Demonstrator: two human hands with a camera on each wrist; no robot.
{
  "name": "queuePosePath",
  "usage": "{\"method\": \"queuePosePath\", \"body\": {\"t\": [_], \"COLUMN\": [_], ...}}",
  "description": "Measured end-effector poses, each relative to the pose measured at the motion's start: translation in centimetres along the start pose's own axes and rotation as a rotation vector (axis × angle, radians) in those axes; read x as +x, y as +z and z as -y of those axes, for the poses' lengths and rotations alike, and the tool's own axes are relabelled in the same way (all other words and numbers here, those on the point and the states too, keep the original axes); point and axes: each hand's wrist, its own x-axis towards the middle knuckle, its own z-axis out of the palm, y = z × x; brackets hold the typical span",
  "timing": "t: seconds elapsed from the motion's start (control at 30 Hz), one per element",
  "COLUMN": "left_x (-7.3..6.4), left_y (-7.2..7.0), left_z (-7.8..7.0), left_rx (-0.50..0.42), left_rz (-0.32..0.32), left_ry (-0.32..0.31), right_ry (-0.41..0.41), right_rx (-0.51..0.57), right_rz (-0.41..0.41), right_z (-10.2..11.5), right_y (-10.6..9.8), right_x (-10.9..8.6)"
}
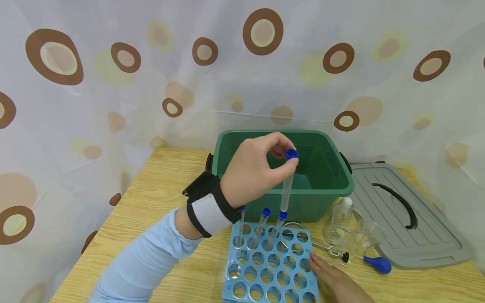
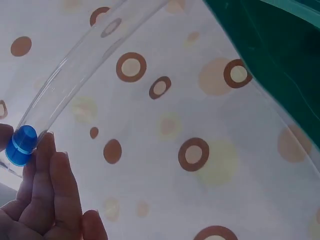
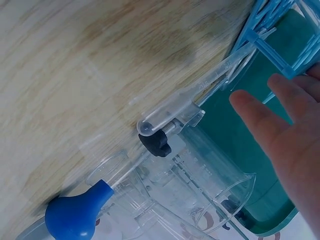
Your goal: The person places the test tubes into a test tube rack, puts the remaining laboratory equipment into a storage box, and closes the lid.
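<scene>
My left hand pinches a clear test tube just at its blue cap, between thumb and fingertips. The tube hangs nearly upright over the far edge of the blue test tube rack, in front of the green bin. In the left wrist view, the fingers sit around the blue cap. Three blue-capped tubes, one of them a leaning tube, stand in the rack's back row, the leftmost partly behind my wrist. My right hand touches the rack's right side with extended fingers.
A green bin stands behind the rack, with a grey lid to its right. Between rack and lid lie a metal clamp, clear glassware and a blue rubber bulb. A patterned curtain hangs behind.
</scene>
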Motion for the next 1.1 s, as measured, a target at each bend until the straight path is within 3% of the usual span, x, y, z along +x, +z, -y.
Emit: {"method": "queuePosePath", "body": {"t": [0.23, 0.63, 1.1], "left_x": [0.7, -0.4, -1.6], "left_y": [2.0, 4.9, 7.6], "left_z": [-0.6, 0.6, 2.7], "left_rx": [0.084, 0.158, 0.437], "left_rz": [0.105, 0.28, 0.419], "left_ry": [0.042, -0.037, -0.02], "right_ry": [0.002, 0.042, 0.018], "right_rx": [0.007, 0.019, 0.061], "right_rz": [0.001, 0.015, -0.014], "right_z": [-0.1, 0.0, 0.1], "right_y": [0.1, -0.1, -0.1], "right_x": [-0.1, -0.2, -0.2]}}
